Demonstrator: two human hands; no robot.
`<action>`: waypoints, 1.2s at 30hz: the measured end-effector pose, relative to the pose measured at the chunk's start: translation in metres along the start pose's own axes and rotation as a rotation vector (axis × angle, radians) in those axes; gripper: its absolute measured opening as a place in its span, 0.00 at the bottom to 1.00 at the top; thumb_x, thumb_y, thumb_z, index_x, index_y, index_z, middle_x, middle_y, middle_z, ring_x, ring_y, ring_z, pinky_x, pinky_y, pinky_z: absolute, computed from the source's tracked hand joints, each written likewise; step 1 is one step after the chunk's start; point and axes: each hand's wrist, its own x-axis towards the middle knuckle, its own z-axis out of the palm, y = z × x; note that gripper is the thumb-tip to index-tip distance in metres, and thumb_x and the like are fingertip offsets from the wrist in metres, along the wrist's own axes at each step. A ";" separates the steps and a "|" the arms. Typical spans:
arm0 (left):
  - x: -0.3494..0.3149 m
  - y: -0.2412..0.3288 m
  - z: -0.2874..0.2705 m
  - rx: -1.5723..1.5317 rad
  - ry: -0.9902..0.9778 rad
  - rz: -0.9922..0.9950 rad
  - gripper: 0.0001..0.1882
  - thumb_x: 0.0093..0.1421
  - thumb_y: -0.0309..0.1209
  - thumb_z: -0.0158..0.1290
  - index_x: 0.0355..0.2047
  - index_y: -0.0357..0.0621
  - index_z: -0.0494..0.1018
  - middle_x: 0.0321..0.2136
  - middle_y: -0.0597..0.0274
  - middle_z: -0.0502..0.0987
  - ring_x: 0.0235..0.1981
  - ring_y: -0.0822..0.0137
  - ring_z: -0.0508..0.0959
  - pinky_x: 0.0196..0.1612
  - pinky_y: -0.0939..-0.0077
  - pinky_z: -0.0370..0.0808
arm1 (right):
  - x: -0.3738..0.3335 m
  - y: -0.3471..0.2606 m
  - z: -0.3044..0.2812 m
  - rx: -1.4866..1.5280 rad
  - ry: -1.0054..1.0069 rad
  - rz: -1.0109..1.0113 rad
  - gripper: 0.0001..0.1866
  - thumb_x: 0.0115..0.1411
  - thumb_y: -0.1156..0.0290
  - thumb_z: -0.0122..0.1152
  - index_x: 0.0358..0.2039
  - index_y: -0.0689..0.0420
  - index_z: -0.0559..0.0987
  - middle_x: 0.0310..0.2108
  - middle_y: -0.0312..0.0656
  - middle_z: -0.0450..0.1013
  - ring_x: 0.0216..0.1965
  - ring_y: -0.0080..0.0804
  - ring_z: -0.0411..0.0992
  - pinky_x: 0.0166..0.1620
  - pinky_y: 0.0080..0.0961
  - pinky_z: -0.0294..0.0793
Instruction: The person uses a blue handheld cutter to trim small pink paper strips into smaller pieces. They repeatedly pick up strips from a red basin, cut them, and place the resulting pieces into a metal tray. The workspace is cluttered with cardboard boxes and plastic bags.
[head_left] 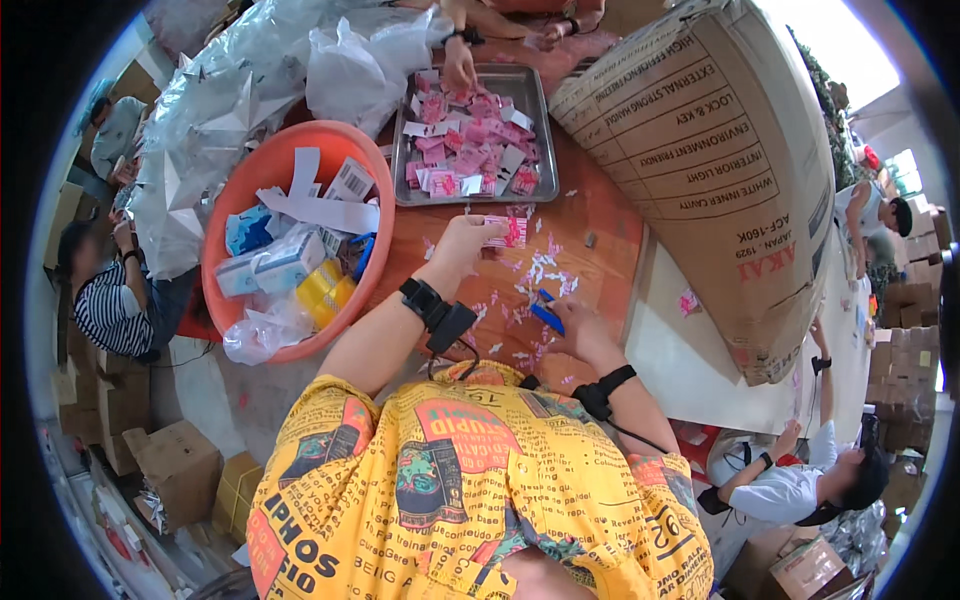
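Note:
My left hand [462,247] pinches a small pink-and-white printed card [506,232] over the table. My right hand [587,332], to its right and nearer me, is closed around a small blue hand tool [547,312]; its exact kind is not clear. Between and below both hands, pink and white paper scraps [541,272] litter the reddish-brown table [597,215]. Beyond my left hand lies a metal tray [551,165] heaped with pink cards [470,140]. Another person's hand [460,68] reaches into its far side.
An orange tub [214,240] with boxes, yellow tape rolls and paper strips stands left of the tray. Clear plastic bags [360,70] lie behind it. A large cardboard box [690,170] leans along the right. Other people sit at both sides.

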 end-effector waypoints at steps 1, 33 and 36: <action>-0.001 -0.002 -0.001 0.019 -0.010 -0.014 0.06 0.53 0.29 0.55 0.30 0.40 0.74 0.21 0.67 0.74 0.19 0.75 0.72 0.23 0.81 0.70 | 0.000 0.003 0.008 0.067 0.049 0.024 0.39 0.39 0.60 0.70 0.52 0.52 0.65 0.45 0.49 0.68 0.48 0.47 0.65 0.48 0.37 0.67; -0.036 0.012 0.033 0.672 -0.260 0.198 0.07 0.47 0.29 0.57 0.21 0.36 0.73 0.14 0.66 0.71 0.14 0.77 0.71 0.17 0.80 0.68 | 0.015 -0.027 -0.020 1.629 0.049 0.029 0.24 0.56 0.61 0.55 0.49 0.60 0.65 0.35 0.40 0.71 0.31 0.26 0.72 0.34 0.20 0.73; -0.033 0.007 0.032 0.785 -0.248 0.260 0.08 0.46 0.28 0.57 0.21 0.35 0.73 0.14 0.64 0.71 0.14 0.77 0.70 0.18 0.80 0.68 | 0.013 -0.029 -0.020 1.615 0.061 0.029 0.23 0.56 0.61 0.55 0.48 0.61 0.66 0.35 0.40 0.71 0.32 0.26 0.73 0.35 0.20 0.73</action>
